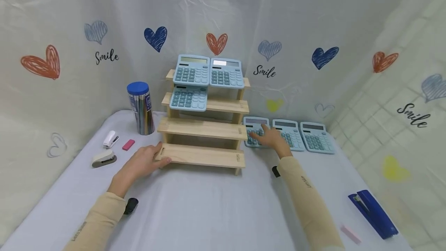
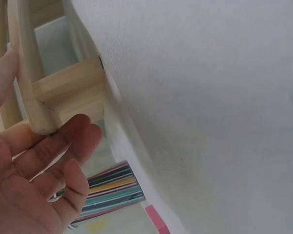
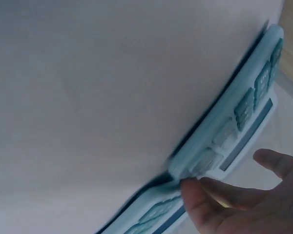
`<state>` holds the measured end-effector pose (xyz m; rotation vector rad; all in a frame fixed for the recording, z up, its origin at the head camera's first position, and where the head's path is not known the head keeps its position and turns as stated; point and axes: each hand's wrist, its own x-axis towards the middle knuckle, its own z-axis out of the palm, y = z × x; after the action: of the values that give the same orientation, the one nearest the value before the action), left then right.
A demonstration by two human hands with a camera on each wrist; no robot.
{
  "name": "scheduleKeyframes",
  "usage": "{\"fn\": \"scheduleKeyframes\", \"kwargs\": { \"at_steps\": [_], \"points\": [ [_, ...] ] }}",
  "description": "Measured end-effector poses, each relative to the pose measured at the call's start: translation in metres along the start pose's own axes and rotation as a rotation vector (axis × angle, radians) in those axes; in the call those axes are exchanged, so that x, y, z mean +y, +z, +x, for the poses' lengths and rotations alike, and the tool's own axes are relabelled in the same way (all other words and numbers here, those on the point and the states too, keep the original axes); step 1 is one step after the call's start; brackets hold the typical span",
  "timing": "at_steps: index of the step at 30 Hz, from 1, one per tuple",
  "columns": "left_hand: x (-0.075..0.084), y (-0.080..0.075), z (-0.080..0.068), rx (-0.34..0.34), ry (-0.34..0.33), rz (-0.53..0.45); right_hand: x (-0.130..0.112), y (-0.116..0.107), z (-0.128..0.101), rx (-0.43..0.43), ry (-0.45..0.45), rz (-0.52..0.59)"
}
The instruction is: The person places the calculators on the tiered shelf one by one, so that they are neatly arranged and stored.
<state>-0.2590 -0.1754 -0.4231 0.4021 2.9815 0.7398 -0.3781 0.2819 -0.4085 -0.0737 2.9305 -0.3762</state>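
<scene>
Six pale blue calculators show in the head view. Three sit on one wooden rack (image 1: 202, 130) of four shelves at centre: two on the top shelf, one at the left of the second. The other three stand in a row on the table (image 1: 209, 208), right of centre.

The left hand (image 1: 141, 162) has its grip clamped on the left end of the rack's lowest shelf, the thumb on one side and fingers on the other. The right hand (image 1: 270, 136) is at the leftmost calculator (image 1: 252, 126) of the row, its grip apart, with fingertips touching that calculator's corner in the right wrist view.

Three staplers lie about: two small ones at left, a white stapler (image 1: 110, 139) and a grey-based stapler (image 1: 103, 159), and one blue stapler (image 1: 374, 214) at lower right. There are two erasers, a deep pink eraser (image 1: 128, 145) at left and a pale pink eraser (image 1: 350, 234) at lower right. One blue-lidded pencil jar (image 1: 142, 111) stands left of the rack.
</scene>
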Motion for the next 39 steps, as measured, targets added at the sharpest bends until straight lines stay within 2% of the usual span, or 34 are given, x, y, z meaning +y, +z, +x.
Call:
{"fn": "scheduleKeyframes", "kwargs": {
  "at_steps": [12,17,20,24,28,35,39],
  "points": [
    [-0.001,0.003,-0.001,0.030,0.022,0.012,-0.012,0.010,0.018,-0.107,0.095,-0.029],
    [0.000,0.003,-0.002,0.017,0.008,0.009,-0.015,0.012,0.018,-0.090,0.084,-0.049],
    [0.000,0.002,-0.001,0.015,0.005,0.014,-0.016,0.011,0.014,-0.072,0.071,-0.015],
    [-0.001,0.000,0.000,0.003,0.006,0.011,-0.015,0.001,0.004,-0.032,0.018,0.037],
    [0.000,-0.003,0.001,-0.008,-0.008,0.009,-0.011,-0.018,-0.011,0.022,-0.027,0.054],
    [0.001,-0.004,0.001,-0.017,-0.011,0.010,-0.014,-0.057,-0.053,0.105,-0.042,0.163],
    [0.002,-0.002,0.000,-0.018,-0.001,0.011,-0.025,-0.075,-0.076,0.146,-0.064,0.149]
  ]
}}
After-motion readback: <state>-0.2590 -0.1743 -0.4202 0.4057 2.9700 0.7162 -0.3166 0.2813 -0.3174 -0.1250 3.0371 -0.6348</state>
